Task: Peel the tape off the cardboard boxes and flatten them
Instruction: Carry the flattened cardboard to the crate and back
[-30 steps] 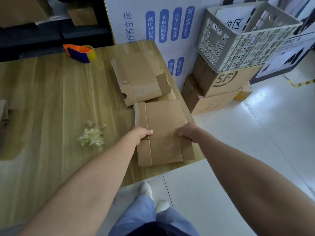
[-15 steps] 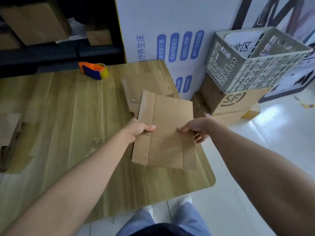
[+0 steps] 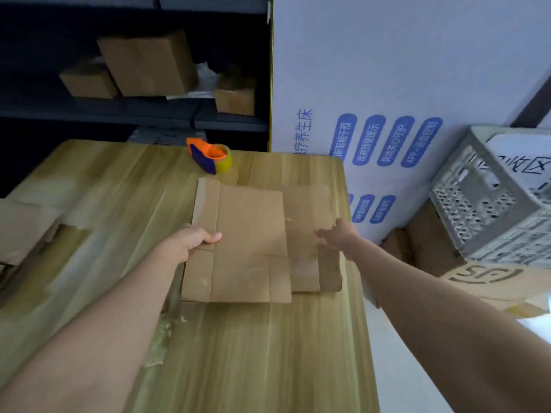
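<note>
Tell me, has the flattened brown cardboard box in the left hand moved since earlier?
Yes. The flattened brown cardboard box went farther from the person, toward the orange-and-blue tape dispenser, and now overlaps the other flat cardboard.

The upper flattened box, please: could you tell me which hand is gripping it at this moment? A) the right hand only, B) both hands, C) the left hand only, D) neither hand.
C: the left hand pinches the left edge of the flattened box, thumb on top, while the right hand is open, off to that box's right over the other flattened cardboard.
</note>
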The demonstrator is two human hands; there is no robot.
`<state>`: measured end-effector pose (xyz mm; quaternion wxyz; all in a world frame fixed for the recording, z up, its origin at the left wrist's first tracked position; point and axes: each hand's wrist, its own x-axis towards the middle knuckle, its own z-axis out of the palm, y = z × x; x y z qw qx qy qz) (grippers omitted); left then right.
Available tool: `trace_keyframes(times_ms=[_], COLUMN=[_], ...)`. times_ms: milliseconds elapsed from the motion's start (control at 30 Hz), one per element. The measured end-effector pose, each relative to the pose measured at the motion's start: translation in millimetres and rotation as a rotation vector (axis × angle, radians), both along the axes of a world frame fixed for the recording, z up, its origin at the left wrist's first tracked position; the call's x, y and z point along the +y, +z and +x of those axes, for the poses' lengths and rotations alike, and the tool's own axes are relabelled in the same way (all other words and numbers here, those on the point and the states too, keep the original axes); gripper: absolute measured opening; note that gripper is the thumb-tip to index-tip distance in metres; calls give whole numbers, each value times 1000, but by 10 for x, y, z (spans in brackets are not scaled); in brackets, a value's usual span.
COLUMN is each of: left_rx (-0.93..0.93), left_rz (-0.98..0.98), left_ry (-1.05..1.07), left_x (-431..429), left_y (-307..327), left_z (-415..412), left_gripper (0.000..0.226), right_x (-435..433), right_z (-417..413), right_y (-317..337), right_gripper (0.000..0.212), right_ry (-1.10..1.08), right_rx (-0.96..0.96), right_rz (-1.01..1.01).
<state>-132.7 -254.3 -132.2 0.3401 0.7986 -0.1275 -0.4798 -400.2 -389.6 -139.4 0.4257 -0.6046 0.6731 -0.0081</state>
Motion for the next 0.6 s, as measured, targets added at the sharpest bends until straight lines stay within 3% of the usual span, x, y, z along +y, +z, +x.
trace_keyframes(times_ms=[67, 167, 300, 467, 600], left_rx=[-32, -58, -40, 6, 32], left_rz=[51, 96, 142, 188, 160], left_ry=[-21, -21, -5, 31, 47], left_x=[-131, -247, -269, -275, -303], left_y=[-135, -310, -609, -799, -829], left_z=[74, 170, 306, 200, 170], left_gripper=[75, 79, 82, 59, 50], right_x=[-126, -301, -503, -586, -583], right_z=[26, 93, 91, 85, 97], right_y=[-99, -244, -595, -643, -623], right_gripper=[78, 63, 90, 46, 50], right_ry=[-7, -63, -124, -241, -244], right_rx=[28, -85, 14, -109, -189], right_rz=[64, 125, 122, 148, 128])
